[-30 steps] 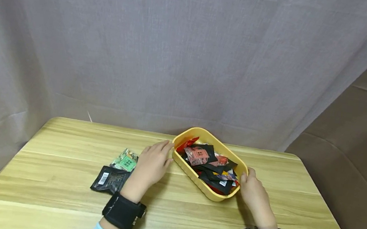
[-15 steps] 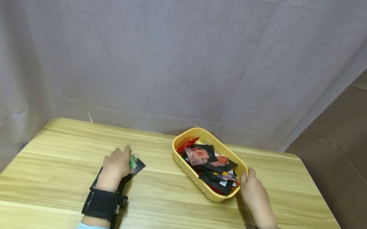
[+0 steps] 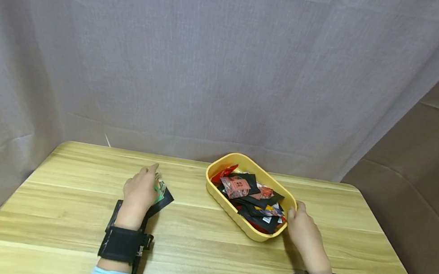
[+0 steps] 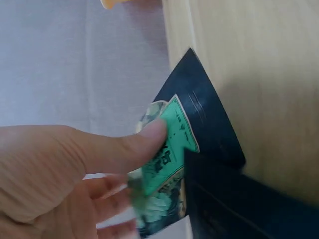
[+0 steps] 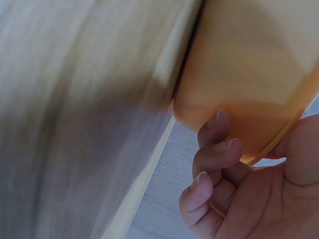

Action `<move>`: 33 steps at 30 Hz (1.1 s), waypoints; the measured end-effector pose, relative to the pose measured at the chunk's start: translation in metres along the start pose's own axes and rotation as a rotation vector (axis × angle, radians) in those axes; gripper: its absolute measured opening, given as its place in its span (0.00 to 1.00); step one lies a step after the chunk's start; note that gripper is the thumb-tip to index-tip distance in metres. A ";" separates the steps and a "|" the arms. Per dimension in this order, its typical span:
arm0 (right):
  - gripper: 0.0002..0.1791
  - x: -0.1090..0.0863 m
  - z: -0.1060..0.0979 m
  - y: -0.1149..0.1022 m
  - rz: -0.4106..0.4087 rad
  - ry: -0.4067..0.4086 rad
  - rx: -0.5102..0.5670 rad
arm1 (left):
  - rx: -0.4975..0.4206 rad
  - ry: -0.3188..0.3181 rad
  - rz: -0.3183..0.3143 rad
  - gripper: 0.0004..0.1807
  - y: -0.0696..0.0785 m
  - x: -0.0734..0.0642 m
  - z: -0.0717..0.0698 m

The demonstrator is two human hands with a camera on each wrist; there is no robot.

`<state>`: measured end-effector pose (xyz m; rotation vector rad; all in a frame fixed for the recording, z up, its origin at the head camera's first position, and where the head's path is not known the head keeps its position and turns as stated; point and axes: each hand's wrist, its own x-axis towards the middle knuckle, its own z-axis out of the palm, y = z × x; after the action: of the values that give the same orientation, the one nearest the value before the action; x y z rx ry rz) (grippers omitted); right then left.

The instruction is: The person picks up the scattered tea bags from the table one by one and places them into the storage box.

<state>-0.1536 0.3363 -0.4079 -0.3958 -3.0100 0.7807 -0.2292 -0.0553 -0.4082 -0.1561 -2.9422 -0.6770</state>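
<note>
My left hand (image 3: 139, 194) pinches a black packet (image 4: 207, 117) with a green label, thumb across the label and fingers behind it. A second black packet (image 4: 234, 199) shows close by in the left wrist view, largely under my hand and wrist in the head view. To the right, a yellow plastic basket (image 3: 229, 208) stands slantwise on the table, heaped with small packets (image 3: 236, 186) in black, red and pink. My right hand (image 3: 306, 228) grips its right end, thumb over the rim and fingers curled against the outer wall.
The wooden table (image 3: 197, 261) has light yellow grain and rounded far corners. Grey cloth (image 3: 211, 64) hangs behind it, with darker cloth (image 3: 434, 179) on the right. Each wrist wears a black strap (image 3: 122, 244).
My left hand has left the basket's left rim, moved left to the packets and taken hold of the green-labelled one. My right hand and the basket have stayed put.
</note>
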 end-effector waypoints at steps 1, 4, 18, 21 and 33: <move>0.31 0.000 0.000 0.000 -0.001 -0.001 0.000 | -0.014 0.020 0.009 0.43 0.002 0.000 0.000; 0.30 0.000 0.000 -0.001 -0.003 0.001 -0.001 | -0.054 0.083 0.046 0.39 0.009 -0.001 -0.001; 0.30 -0.001 -0.001 -0.001 0.007 0.002 -0.002 | -0.162 0.418 0.367 0.12 0.064 -0.009 0.002; 0.30 -0.001 0.000 -0.001 0.011 0.001 -0.003 | -0.131 0.438 0.469 0.18 0.078 -0.012 0.009; 0.30 -0.001 0.000 -0.001 -0.004 0.007 0.005 | 0.043 0.227 0.770 0.26 0.124 -0.036 0.044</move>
<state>-0.1523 0.3355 -0.4076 -0.3922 -3.0008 0.7847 -0.1822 0.0722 -0.3992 -1.0516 -2.3802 -0.4611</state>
